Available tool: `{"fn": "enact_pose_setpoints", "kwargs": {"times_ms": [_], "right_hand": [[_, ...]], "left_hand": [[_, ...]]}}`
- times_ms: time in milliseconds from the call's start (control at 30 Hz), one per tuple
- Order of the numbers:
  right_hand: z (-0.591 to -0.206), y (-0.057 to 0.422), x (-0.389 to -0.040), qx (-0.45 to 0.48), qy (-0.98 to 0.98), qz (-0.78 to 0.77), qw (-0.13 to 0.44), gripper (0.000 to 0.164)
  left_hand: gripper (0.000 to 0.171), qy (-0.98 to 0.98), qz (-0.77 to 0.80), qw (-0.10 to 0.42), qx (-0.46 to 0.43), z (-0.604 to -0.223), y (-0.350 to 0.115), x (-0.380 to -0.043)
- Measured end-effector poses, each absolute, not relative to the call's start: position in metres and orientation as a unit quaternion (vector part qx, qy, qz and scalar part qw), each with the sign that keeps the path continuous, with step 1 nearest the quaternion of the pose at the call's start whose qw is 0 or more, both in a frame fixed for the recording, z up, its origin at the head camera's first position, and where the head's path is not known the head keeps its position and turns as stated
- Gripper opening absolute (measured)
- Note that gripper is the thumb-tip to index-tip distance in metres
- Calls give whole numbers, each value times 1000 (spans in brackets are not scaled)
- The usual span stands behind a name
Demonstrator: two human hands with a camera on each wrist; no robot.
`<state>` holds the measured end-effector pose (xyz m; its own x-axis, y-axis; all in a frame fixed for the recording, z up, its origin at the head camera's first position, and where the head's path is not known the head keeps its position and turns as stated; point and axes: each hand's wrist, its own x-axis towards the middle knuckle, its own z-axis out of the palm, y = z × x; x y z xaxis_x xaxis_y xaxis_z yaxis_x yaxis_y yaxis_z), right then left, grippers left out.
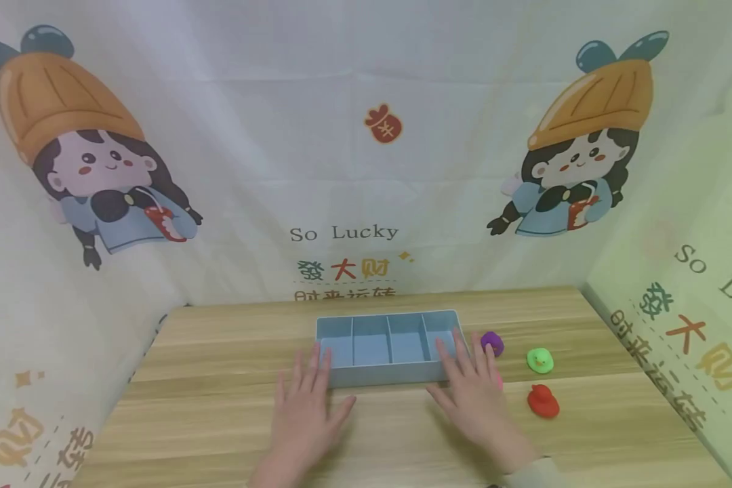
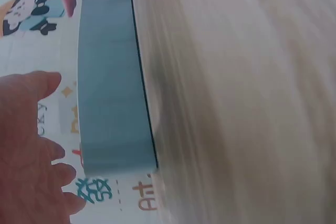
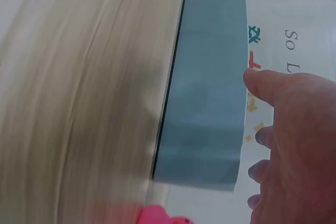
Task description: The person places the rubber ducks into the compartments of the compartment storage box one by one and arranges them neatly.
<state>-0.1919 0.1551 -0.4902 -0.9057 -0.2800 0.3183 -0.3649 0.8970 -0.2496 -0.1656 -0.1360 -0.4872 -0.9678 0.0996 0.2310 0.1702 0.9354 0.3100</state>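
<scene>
Near the far edge of the tabletop (image 1: 219, 366), a four-compartment box (image 1: 390, 375) stands before you. Your left hand (image 1: 305, 412) and right hand (image 1: 474, 398), grip released on both, spread at its near corners. Toward the right edge lie a purple toy (image 1: 493, 343), green duck (image 1: 540, 361), red duck (image 1: 543, 403) and, partly hidden, a pink toy (image 3: 156, 216).
</scene>
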Motion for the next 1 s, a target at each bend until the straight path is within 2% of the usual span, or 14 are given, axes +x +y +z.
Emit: {"fn": "enact_pose_setpoints", "kwargs": {"times_ms": [200,433,567,700,800,900,1000], "right_hand": [[-495,171,-191,163,-965,155,131,79],[-491,195,-186,155,-964,151,153,70],[-488,210,-184,157,-960,155,175,65],[-489,223,-184,164,-950,168,205,70],[-491,231,-185,171,-945,173,218,74],[-492,236,-185,181,-941,183,218,68],[-491,239,-184,184,-940,200,208,56]], "left_hand": [[88,-972,-205,93,-60,-491,-150,-169],[91,-955,-288,57,-42,-492,-160,-176],[79,-942,-329,62,-37,-491,-166,-181],[63,-918,-389,65,-42,-490,-173,-187],[58,-898,-434,62,-44,-490,-176,-191],[57,-888,-454,58,-48,-490,-179,-195],[56,-884,-458,68,-61,-489,-183,-199]]}}
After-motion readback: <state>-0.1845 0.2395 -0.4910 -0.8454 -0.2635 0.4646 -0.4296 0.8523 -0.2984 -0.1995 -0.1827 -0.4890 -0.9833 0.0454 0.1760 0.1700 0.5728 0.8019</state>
